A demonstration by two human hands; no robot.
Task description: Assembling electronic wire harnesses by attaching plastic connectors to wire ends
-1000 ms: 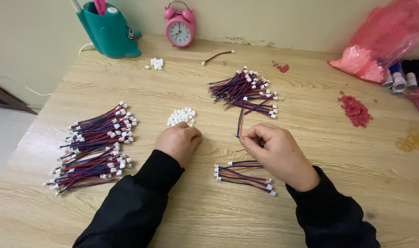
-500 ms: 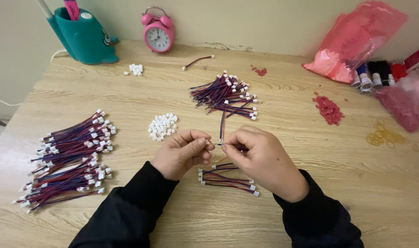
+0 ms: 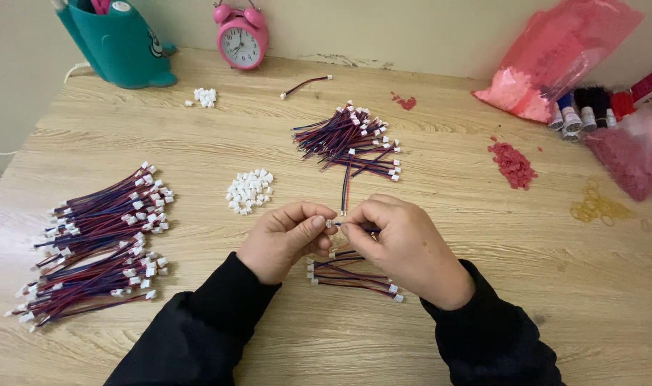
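A small white plastic connector (image 3: 331, 224) is pinched in the left hand (image 3: 286, 239), while a thin red-and-blue wire lead (image 3: 345, 194) is pinched near its end by the right hand (image 3: 401, 246), just nearer than the unsorted wire bundle (image 3: 351, 139). The lead looks light and limp, best gripped close to its tip; the connector seems hard, tiny, easily dropped.

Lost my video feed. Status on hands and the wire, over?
Left hand pinching small white connector. Right hand pinching wire at it. Both above table, nothing between them.
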